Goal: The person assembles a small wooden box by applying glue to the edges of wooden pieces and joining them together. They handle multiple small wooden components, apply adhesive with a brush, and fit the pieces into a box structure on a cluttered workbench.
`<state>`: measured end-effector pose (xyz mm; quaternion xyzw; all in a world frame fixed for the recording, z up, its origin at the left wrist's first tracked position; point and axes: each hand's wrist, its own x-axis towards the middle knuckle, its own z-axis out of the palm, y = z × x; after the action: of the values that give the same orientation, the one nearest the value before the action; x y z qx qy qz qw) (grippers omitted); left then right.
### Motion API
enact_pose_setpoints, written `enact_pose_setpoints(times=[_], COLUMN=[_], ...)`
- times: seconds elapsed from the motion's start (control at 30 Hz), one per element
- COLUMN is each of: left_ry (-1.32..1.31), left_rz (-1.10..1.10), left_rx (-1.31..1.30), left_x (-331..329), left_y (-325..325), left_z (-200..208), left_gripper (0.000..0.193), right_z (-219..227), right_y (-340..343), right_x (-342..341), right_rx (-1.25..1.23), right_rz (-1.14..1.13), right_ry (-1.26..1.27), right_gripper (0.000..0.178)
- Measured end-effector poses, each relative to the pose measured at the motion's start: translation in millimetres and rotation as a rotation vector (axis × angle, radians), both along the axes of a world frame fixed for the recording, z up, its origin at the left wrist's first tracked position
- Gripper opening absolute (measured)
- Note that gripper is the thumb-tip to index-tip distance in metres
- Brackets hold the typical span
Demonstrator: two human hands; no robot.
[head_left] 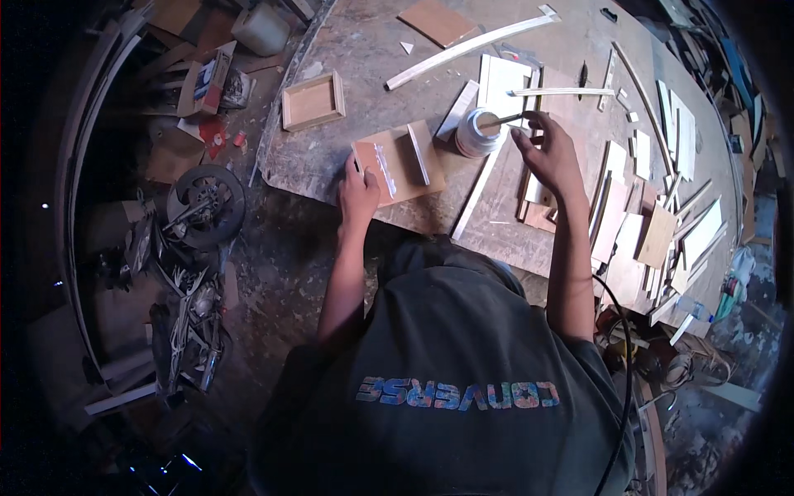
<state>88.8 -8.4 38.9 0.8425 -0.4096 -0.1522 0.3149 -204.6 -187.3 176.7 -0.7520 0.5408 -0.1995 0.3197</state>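
My left hand (360, 197) grips the near left edge of a small brown wooden board (404, 186), with the thumb over its top. A white glue-like streak (384, 170) runs across the board near that hand. Toward the board's right side, a thin strip of wood (419, 155) stands on edge. Between my right thumb and fingers (547, 155) is pinched a thin stick (510, 120); whether its tip has bristles is hidden. Its far end reaches into the mouth of a white plastic jar (473, 145), which stands just right of the board.
A shallow wooden tray-like box (314, 102) sits at the table's left. Long pale strips (473, 51) and a brown panel (437, 22) lie farther back. Many wood offcuts (659, 236) cover the right side. A wheel (207, 207) stands on the floor at left; a black cable (626, 347) hangs at right.
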Motion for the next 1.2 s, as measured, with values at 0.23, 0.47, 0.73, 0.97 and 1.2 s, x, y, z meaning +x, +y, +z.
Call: enact_pose_setpoints(times=[0.23,0.47,0.73,0.97,1.2], left_ry=[-0.092,-0.118,-0.156,-0.159,-0.201], left_rz=[-0.029,0.022,-0.005,0.008,-0.012], left_rx=[0.216,0.324,0.342,0.328,0.266], left_x=[-2,-19,-22,-30,-29], left_y=[-18,-31,-35,-39,-37], left_z=[-33,-20,-37,-35,-50], left_gripper=[0.054,0.056,0.061,0.06,0.056], right_z=[-22,-24,-30,-24,-20], right_y=[32,37,38,48,60], right_x=[-26,-38,-37,-25,-15], right_rx=[-0.016,0.027,0.083,0.108,0.115], right_rz=[-0.088,-0.148,-0.141,-0.095,-0.027], right_ry=[-0.198,-0.242,-0.266,-0.29,-0.241], right_gripper=[0.04,0.035,0.035,0.034,0.033])
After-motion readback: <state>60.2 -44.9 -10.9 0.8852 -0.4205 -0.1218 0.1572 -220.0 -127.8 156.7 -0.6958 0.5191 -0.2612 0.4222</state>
